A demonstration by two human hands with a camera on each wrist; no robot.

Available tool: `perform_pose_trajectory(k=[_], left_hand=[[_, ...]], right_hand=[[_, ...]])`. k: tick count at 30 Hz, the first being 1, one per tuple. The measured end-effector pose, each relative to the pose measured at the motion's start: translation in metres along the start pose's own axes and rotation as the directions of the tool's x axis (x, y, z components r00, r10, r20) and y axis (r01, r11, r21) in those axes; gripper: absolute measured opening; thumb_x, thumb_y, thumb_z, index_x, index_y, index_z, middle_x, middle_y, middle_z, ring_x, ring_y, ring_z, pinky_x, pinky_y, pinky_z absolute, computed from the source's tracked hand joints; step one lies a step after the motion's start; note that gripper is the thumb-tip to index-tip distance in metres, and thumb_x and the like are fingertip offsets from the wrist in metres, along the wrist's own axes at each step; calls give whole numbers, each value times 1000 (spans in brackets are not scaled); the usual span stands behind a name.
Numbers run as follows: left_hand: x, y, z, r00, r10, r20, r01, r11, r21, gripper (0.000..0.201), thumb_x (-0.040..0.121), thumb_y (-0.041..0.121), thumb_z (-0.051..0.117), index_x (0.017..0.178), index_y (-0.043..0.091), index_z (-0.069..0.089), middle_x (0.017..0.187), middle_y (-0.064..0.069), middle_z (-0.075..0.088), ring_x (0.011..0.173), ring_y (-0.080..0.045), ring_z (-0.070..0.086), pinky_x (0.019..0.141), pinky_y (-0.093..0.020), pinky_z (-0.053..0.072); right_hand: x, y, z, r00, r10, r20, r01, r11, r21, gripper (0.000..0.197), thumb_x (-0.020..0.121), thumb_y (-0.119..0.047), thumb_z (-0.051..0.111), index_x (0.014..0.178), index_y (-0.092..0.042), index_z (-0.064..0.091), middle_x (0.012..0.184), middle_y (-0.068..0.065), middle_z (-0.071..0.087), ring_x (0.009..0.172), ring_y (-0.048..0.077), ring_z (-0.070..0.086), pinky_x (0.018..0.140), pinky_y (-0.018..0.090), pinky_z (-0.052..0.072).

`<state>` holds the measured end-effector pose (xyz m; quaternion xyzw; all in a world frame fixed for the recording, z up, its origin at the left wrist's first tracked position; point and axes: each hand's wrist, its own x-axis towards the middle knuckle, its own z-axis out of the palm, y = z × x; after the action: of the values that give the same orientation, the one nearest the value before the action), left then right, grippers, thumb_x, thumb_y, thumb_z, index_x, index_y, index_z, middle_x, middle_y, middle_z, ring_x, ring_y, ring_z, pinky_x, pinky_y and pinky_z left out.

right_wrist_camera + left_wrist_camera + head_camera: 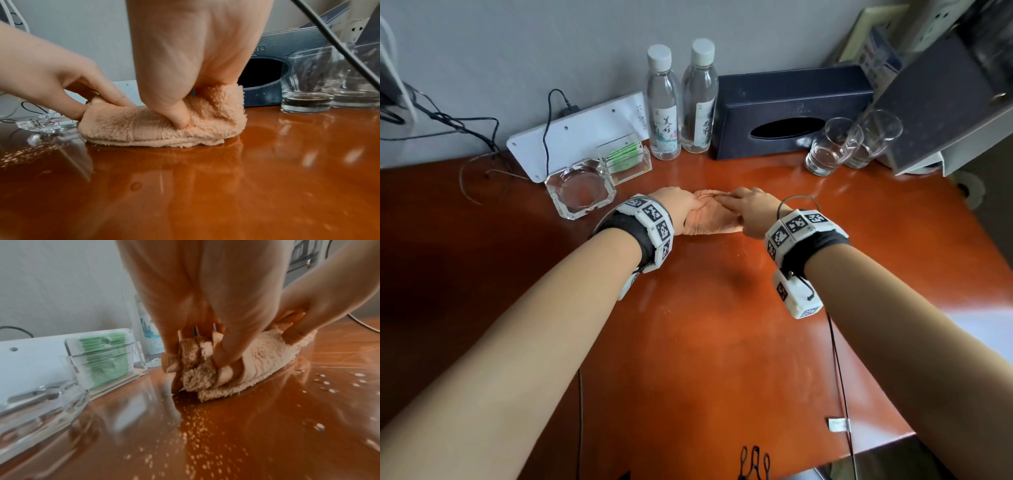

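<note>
A fluffy peach cloth (709, 221) lies bunched and folded on the red-brown desk (705, 325), between my two hands. My left hand (676, 205) pinches its left end, and the curled fingertips (224, 374) dig into the pile of the cloth (267, 356). My right hand (751, 209) grips the right end. In the right wrist view its thumb (179, 116) presses into the cloth (133, 131), with the fingers hidden over the far side. The left hand (61, 78) shows there too, holding a fold.
Close on the left stand a glass ashtray (580, 192) and a clear holder of green packets (625, 157). Behind are two water bottles (662, 106), a dark tissue box (791, 102) and two empty glasses (832, 147). Pale specks (197, 426) dot the desk.
</note>
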<state>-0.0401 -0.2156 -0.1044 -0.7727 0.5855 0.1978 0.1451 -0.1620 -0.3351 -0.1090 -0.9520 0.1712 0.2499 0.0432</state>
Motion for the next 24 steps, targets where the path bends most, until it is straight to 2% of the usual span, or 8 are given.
perform_pose_trajectory(k=[8,13,17,19,21,24], left_hand=[[-22,16,8,998,34,43,-35,999,16,67,88,6,50,148,23,25,145,-6,42,128,-29,45,102,-37,41],[-34,25,12,996,50,72,-53,998,41,68,89,7,50,149,23,23,145,-7,42,128,-28,44,105,-39,39],[-41,34,15,989,58,135,-75,989,124,69,92,8,48,150,21,15,137,-10,47,118,-31,51,90,-36,47],[-45,39,15,987,34,156,-56,988,141,57,95,12,43,148,17,22,133,-12,50,115,-32,53,89,-36,47],[-52,43,18,992,11,124,-29,989,145,43,99,15,37,141,10,38,133,-14,51,118,-31,52,93,-35,43],[-63,48,21,995,17,95,-32,986,165,39,100,19,34,135,8,47,132,-14,53,121,-29,50,97,-34,39]], right_hand=[[-27,-11,17,1000,3,-2,-3,1000,25,73,91,-9,48,150,-31,12,149,1,28,132,27,34,108,33,36],[-44,-18,25,1000,5,-7,-5,999,34,72,91,-10,47,151,-30,12,148,1,29,130,27,35,105,31,35],[-58,-24,31,1000,0,0,0,999,33,71,92,-11,47,151,-30,12,148,1,29,131,27,34,105,30,34],[-64,-27,34,1000,0,7,0,999,36,71,92,-12,47,151,-30,12,148,1,29,131,27,34,106,31,34],[-70,-31,38,1000,3,18,-4,1000,26,71,92,-12,47,151,-30,10,147,1,30,131,27,35,105,32,35],[-78,-36,42,999,-6,44,6,1000,-1,72,93,-13,47,151,-29,8,147,2,29,130,28,36,105,33,37]])
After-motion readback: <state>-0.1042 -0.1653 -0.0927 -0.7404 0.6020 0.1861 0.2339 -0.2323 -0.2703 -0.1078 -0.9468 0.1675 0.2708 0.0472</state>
